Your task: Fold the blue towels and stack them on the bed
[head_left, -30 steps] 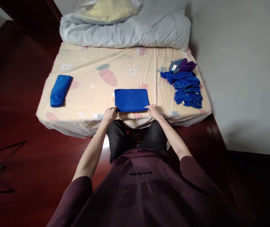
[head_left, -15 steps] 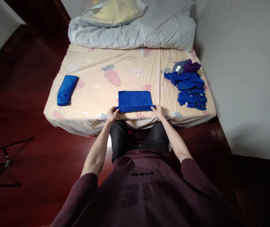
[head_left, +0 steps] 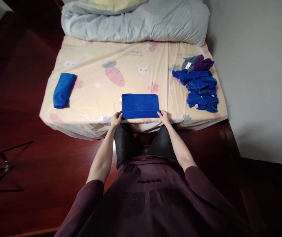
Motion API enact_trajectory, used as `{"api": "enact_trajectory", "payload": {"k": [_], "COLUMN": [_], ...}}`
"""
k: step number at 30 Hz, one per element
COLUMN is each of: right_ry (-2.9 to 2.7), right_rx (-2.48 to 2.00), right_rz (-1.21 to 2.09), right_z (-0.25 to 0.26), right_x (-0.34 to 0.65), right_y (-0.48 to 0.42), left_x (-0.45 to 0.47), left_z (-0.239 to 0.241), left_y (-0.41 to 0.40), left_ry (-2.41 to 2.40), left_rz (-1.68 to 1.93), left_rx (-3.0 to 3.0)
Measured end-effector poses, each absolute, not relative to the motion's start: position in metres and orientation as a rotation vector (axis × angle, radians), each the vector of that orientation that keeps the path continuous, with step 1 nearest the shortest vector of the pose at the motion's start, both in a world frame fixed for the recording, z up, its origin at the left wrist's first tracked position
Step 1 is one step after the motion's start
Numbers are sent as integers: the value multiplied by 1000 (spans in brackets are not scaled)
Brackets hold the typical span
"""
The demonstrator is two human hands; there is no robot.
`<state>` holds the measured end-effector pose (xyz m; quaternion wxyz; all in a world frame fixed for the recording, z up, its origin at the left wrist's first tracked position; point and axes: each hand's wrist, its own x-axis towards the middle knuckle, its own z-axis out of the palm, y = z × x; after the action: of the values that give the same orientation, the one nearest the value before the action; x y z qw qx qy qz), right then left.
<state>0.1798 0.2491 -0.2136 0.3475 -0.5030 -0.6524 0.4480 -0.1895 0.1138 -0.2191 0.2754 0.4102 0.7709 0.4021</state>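
A blue towel [head_left: 140,102] lies flat near the front edge of the bed, its near edge turned over into a narrow band. My left hand [head_left: 116,119] pinches the left end of that band. At the band's right end, the fingers of my right hand [head_left: 164,117] are closed on the cloth in the same way. Off to the left rests a rolled or folded blue towel [head_left: 64,90], touched by neither hand. On the right side sits a crumpled pile of blue cloths [head_left: 201,86], with a purple cloth [head_left: 203,63] and a grey-blue one behind.
The bed [head_left: 86,98] wears a cream sheet printed with carrots and rabbits. A bunched pale grey quilt [head_left: 131,28] crosses its far side, with a yellow item on top. A grey wall [head_left: 256,65] stands at the right. Black stand legs [head_left: 6,166] are on the red floor at left.
The turned-over band at the towel's near edge now lies flatter and looks a little wider. Both hands keep their grip at its ends. The camera view has tilted slightly downward.
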Motion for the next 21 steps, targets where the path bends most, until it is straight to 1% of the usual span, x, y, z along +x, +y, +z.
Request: {"api": "enact_trajectory", "payload": {"k": [5,14,21], "right_ry": [-1680,-1613,-1617], "right_rx": [-1294,-1238,-1200], "right_rz": [1222,1283,1284], "right_z": [-214,-214,-214], "right_x": [180,180,184], "right_y": [249,247,244], "left_x": [-187,-182,-172], "left_z": [-220,-224,-216], "left_y": [114,112,107], "left_ry": [2127,2060,2064], "left_rz": [1000,1120,1168], "left_rx": [1086,968,955]}}
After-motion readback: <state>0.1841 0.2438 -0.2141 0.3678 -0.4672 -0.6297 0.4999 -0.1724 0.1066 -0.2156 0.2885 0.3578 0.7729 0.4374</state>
